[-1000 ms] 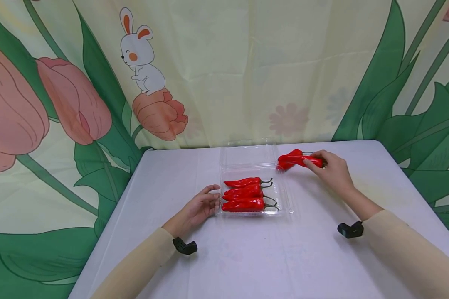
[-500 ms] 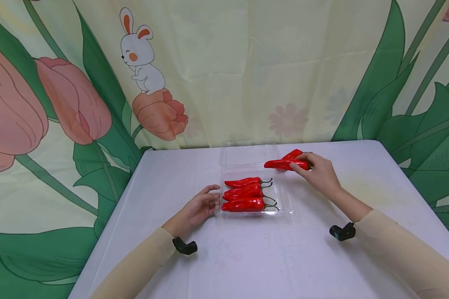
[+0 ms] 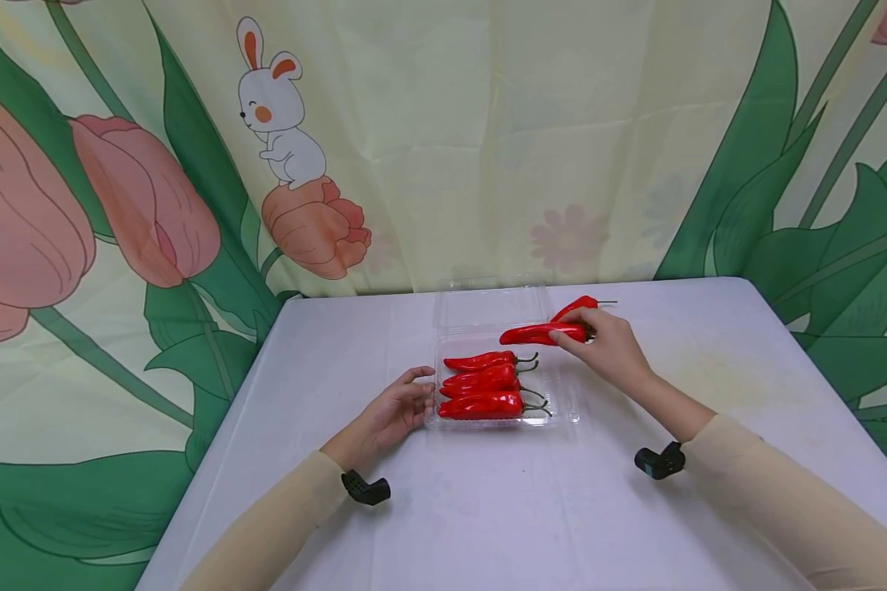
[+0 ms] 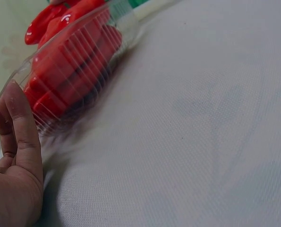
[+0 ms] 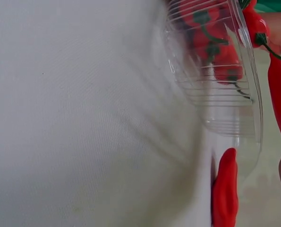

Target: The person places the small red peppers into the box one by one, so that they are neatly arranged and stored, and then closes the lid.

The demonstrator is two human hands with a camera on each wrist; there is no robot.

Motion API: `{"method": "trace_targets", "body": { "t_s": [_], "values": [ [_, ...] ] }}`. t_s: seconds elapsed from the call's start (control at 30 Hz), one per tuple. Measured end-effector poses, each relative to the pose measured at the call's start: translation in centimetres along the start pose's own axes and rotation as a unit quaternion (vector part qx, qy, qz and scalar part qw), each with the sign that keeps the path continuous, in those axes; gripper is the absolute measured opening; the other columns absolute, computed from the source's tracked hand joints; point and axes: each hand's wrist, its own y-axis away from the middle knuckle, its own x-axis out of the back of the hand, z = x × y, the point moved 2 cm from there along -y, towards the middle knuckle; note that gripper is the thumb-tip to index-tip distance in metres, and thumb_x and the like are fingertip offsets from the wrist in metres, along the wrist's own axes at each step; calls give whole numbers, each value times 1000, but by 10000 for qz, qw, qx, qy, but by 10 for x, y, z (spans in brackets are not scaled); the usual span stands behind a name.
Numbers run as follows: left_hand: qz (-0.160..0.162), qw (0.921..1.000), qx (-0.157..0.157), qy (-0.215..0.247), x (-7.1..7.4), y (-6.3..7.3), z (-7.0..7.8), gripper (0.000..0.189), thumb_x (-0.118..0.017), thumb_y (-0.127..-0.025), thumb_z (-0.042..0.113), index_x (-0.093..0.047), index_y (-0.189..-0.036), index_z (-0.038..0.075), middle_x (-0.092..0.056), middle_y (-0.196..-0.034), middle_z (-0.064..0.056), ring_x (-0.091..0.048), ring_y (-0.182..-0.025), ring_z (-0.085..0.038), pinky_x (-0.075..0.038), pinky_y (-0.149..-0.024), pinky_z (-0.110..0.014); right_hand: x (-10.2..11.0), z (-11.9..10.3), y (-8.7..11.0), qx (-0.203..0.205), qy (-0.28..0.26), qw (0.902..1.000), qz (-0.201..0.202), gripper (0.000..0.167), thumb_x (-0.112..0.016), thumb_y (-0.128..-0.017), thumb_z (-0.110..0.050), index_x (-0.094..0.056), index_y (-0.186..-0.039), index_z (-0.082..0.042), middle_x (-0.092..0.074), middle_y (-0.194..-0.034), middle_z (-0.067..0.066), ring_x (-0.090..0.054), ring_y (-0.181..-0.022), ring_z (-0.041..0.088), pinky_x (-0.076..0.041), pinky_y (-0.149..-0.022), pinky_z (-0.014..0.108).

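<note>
A clear plastic clamshell box [image 3: 564,402] stands mid-table with its lid [image 3: 491,309] folded back. Several red peppers [image 3: 480,404] lie side by side in it, stems to the right. My left hand [image 3: 392,412] rests against the box's left wall; in the left wrist view its fingers [image 4: 23,127] are loosely bent and touch the ribbed plastic. At its stem end, my right hand [image 3: 609,346] pinches another red pepper [image 3: 530,334], held level over the box's back right part. Behind it, one more red pepper [image 3: 578,307] lies on the table, partly hidden.
A white cloth [image 3: 488,509] covers the table. Behind it hangs a curtain [image 3: 429,164] printed with tulips and a rabbit. Black wrist cameras [image 3: 660,461] sit at both cuffs of the beige sleeves.
My right hand has carried the pepper leftward and slightly nearer, from beside the loose pepper to over the box. The left hand and the box have stayed in place.
</note>
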Motion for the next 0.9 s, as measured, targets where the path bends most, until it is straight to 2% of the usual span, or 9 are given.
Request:
{"method": "trace_targets", "body": {
  "t_s": [0.57, 0.9],
  "values": [
    [51, 10000, -15, -75, -2, 2, 0, 40, -57, -103, 13, -43, -140, 19, -60, -109, 1, -56, -83, -12, -55, -75, -17, -20, -31, 5, -5, -379, 9972, -641, 35, -81, -89, -28, -71, -117, -9, -75, -108, 9, -66, -91, 24, -58, -74, 32],
    [-22, 10000, -32, -57, -1, 2, -1, 35, -56, -103, 12, -45, -137, 19, -61, -104, 1, -59, -79, -11, -56, -72, -18, -28, -44, 3, -65, -426, 9950, -906, 36, -81, -89, -29, -71, -118, -9, -74, -109, 8, -67, -92, 23, -60, -77, 34]
  ]
}}
